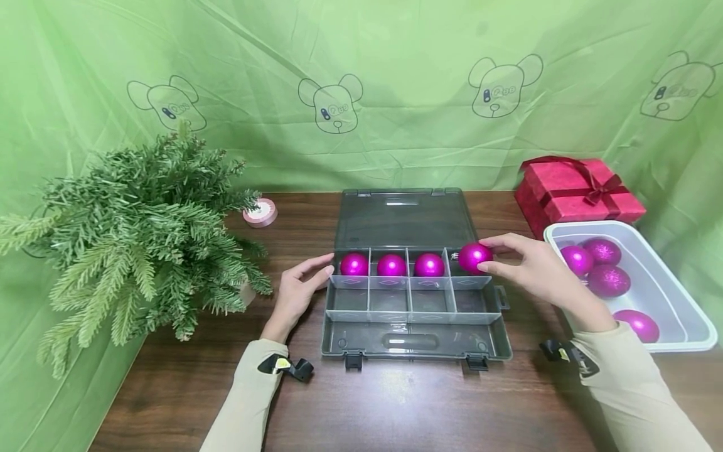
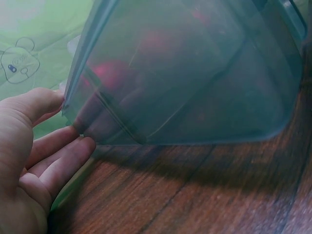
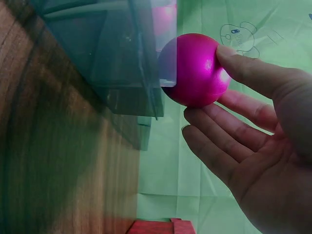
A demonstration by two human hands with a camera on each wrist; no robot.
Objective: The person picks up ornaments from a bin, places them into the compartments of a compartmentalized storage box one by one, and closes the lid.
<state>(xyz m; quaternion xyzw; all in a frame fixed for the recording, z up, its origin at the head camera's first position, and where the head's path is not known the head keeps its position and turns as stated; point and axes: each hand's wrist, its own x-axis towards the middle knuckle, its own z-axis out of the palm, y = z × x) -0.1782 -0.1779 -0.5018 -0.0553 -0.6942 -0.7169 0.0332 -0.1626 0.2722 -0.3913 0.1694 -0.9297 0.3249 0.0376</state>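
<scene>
A grey compartment box point(image 1: 415, 342) lies open on the wooden table, its lid point(image 1: 403, 216) flat behind it. Three magenta balls point(image 1: 391, 265) sit in the back row, one per compartment. My right hand point(image 1: 487, 254) pinches a fourth magenta ball point(image 1: 473, 257) between thumb and fingers, just above the back-right compartment. In the right wrist view the ball point(image 3: 192, 68) hangs beside the box wall, with the fingers point(image 3: 229, 141) under it. My left hand point(image 1: 326, 263) rests with straight fingers against the box's left side. In the left wrist view its fingers point(image 2: 58, 156) touch the box wall point(image 2: 195, 73).
A white tub point(image 1: 686, 314) at the right holds several more magenta balls point(image 1: 609, 280). A red gift box point(image 1: 576, 188) stands behind it. A small green fir tree point(image 1: 141, 232) fills the left side, with a pink ribbon spool point(image 1: 260, 212) beside it. The box's front row is empty.
</scene>
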